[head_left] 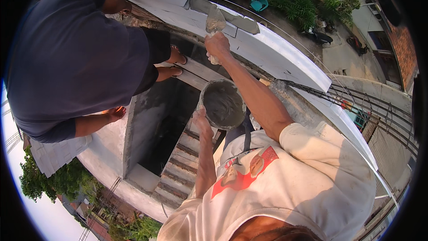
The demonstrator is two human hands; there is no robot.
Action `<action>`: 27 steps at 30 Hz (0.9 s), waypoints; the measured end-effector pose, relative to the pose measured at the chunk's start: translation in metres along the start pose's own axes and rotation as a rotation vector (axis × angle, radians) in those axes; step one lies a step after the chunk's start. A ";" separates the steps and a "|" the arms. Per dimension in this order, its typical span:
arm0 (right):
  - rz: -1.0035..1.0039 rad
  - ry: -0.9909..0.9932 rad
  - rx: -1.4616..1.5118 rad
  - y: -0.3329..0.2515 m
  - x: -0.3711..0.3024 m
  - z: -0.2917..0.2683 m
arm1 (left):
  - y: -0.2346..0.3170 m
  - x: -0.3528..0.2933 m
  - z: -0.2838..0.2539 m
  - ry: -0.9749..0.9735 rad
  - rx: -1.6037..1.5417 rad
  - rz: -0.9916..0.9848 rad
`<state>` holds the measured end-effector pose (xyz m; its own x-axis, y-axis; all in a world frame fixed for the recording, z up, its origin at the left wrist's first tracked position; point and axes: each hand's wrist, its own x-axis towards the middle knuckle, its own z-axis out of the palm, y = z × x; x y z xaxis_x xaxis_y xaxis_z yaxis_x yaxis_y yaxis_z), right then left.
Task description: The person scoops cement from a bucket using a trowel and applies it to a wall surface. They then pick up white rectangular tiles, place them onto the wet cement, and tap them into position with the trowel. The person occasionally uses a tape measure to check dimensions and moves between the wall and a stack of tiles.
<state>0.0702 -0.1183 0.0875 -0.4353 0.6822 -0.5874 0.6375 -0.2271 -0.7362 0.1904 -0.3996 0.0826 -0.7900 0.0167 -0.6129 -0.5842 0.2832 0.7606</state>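
Note:
My right hand (217, 47) is closed around the handle of a mortar-smeared trowel (216, 20). Its blade reaches over a curved wall of white blocks (272, 49), where grey wet mortar (244, 23) lies along the top. With its fingers at the rim, my left hand (201, 119) holds a round bucket (213, 85) in front of my body. Grey mortar (223, 103) fills part of the bucket. Whether the blade touches the wall's mortar is hard to tell.
A co-worker in a dark shirt (80, 58) stands close on the left, feet on wooden planks (191, 73) over a dark opening (167, 111). A ribbed ledge (180, 158) runs below. Thin string (285, 27) follows the wall; steel bars (379, 111) stick out at right. Beyond the wall is a drop.

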 end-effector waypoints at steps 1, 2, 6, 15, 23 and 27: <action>0.004 0.027 0.003 0.013 -0.013 -0.015 | 0.000 0.003 0.003 -0.005 0.006 0.004; 0.021 0.031 0.009 0.023 -0.028 -0.031 | -0.001 0.007 0.003 -0.009 0.015 0.009; 0.046 0.058 0.071 0.067 -0.069 -0.093 | -0.003 0.020 0.008 -0.075 0.084 0.069; 0.085 0.033 0.559 0.158 -0.107 -0.169 | 0.018 0.029 0.043 -0.182 0.056 0.078; -0.365 0.137 -0.402 0.261 -0.195 -0.239 | 0.060 0.000 0.098 -0.286 0.113 0.190; -0.562 0.095 -0.819 0.237 -0.212 -0.240 | 0.074 -0.016 0.119 -0.344 0.248 0.294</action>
<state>0.4655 -0.1501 0.1183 -0.7786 0.6043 -0.1690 0.6117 0.6711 -0.4189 0.1818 -0.2649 0.1231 -0.7827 0.4325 -0.4475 -0.2519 0.4373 0.8633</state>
